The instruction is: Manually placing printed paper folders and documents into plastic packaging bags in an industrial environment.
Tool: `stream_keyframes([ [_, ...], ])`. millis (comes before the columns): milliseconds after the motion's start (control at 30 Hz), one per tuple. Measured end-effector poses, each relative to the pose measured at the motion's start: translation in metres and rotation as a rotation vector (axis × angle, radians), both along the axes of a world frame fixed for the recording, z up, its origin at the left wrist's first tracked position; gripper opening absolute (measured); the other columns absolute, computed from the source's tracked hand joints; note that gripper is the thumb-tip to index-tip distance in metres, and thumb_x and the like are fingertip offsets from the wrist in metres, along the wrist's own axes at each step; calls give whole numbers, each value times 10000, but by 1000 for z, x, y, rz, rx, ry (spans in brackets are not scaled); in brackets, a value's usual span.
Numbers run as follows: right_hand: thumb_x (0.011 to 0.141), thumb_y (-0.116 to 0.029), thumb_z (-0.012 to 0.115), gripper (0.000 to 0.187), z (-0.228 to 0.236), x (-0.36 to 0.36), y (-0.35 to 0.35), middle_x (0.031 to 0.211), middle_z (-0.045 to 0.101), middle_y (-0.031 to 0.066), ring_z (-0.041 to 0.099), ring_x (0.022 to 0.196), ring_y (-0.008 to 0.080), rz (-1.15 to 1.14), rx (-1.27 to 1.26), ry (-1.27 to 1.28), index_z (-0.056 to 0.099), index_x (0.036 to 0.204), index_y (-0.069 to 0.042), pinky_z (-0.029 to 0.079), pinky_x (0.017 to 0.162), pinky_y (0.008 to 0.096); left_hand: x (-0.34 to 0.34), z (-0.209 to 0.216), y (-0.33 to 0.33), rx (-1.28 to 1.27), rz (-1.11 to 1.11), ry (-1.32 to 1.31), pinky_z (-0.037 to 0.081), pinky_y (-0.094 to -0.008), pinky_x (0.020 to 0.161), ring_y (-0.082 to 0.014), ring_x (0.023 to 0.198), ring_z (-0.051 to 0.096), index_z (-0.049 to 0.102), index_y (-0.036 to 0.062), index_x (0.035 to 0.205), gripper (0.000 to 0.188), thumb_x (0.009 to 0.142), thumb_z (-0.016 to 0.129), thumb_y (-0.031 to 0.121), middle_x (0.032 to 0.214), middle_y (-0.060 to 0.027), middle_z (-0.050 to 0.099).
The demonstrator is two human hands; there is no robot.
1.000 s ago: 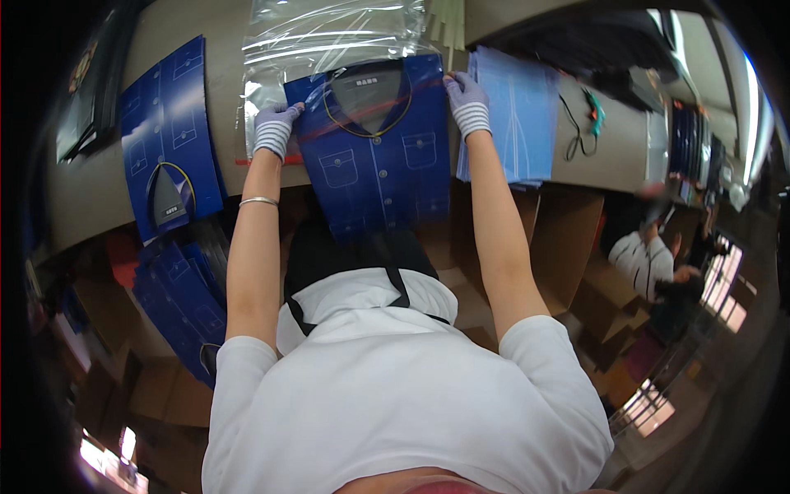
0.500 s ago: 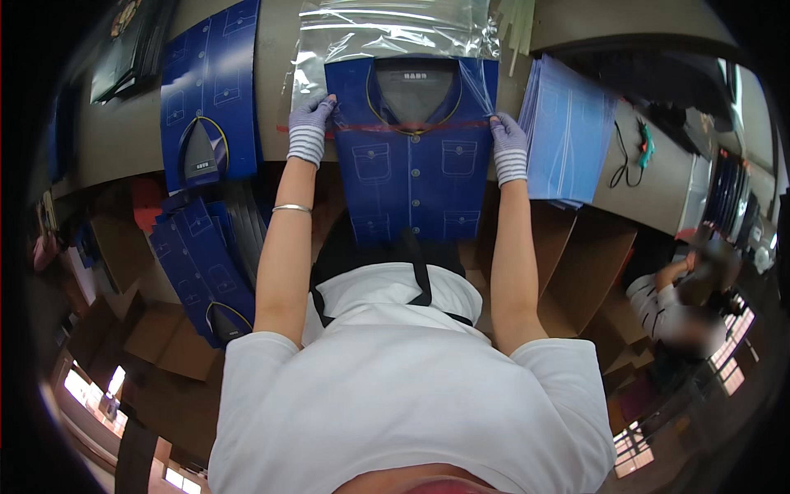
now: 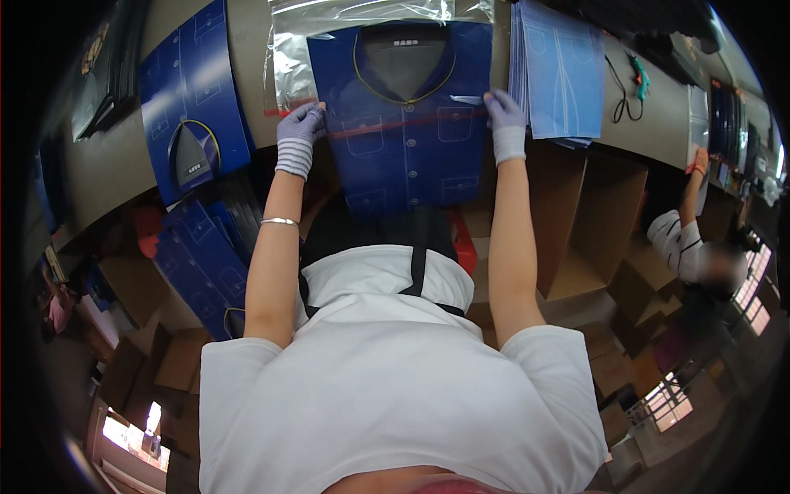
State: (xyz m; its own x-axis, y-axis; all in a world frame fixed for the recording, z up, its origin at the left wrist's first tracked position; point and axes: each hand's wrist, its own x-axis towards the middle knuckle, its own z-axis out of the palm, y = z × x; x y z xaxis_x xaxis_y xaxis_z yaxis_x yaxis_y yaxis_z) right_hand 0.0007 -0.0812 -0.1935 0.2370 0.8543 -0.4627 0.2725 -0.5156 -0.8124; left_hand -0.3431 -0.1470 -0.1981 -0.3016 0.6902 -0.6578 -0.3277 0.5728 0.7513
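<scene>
Pinched grips (image 3: 299, 132) (image 3: 506, 123) at blue card (image 3: 387, 156) edges

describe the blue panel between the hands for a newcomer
At the table, look between the left hand and right hand. The red strip of a clear bag crosses the blue panel there; unlike the panels at left, its collar is at the top.

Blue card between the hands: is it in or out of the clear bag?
Partly in: the clear bag covers the top of the blue card, whose lower part sticks out past the red strip.
</scene>
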Motion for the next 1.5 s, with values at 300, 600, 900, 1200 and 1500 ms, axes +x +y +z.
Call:
stream_keyframes([
  [300, 815, -205, 658, 291, -37, 42, -136, 771, 594, -5, 467, 585, 50, -193, -104, 159, 620, 1020, -3, 362, 484, 191, 26, -36, -76, 111, -368, 303, 455, -225, 611, -85, 635, 552, 664, -33, 842, 192, 767, 693, 141, 705, -34, 648],
  [600, 861, -273, 586, 374, -79, 52, -284, 1056, 592, 107, 584, 963, 233, -322, -461, 635, 502, 1142, -41, 476, 846, 395, 14, 37, -131, -8, -997, 259, 441, -243, 597, -94, 601, 535, 645, -15, 748, 135, 810, 607, 99, 653, -57, 625],
  [900, 807, -66, 639, 266, 168, -16, -123, 962, 641, 60, 613, 827, 122, -86, 444, 287, 601, 1058, 15, 505, 742, 260, 16, 180, -80, 507, -1055, -210, 485, -227, 655, -109, 698, 594, 642, -38, 806, 80, 791, 594, 23, 740, -74, 634],
  [1200, 739, -149, 577, 284, 91, -71, -56, 879, 633, 107, 599, 827, 290, 885, 515, -477, 633, 1017, -163, 490, 724, 373, 57, 152, -55, 505, -1076, 91, 493, -247, 686, -161, 716, 612, 628, -30, 921, 129, 817, 574, 23, 804, -107, 634],
  [1500, 635, -455, 729, 631, 38, 215, 41, 1001, 608, 198, 583, 976, 312, 112, -255, -1243, 551, 1076, -40, 481, 805, 411, 90, 57, 45, 643, -1016, 914, 452, -360, 769, -262, 862, 551, 585, 27, 864, 179, 717, 651, 106, 887, -112, 552],
])
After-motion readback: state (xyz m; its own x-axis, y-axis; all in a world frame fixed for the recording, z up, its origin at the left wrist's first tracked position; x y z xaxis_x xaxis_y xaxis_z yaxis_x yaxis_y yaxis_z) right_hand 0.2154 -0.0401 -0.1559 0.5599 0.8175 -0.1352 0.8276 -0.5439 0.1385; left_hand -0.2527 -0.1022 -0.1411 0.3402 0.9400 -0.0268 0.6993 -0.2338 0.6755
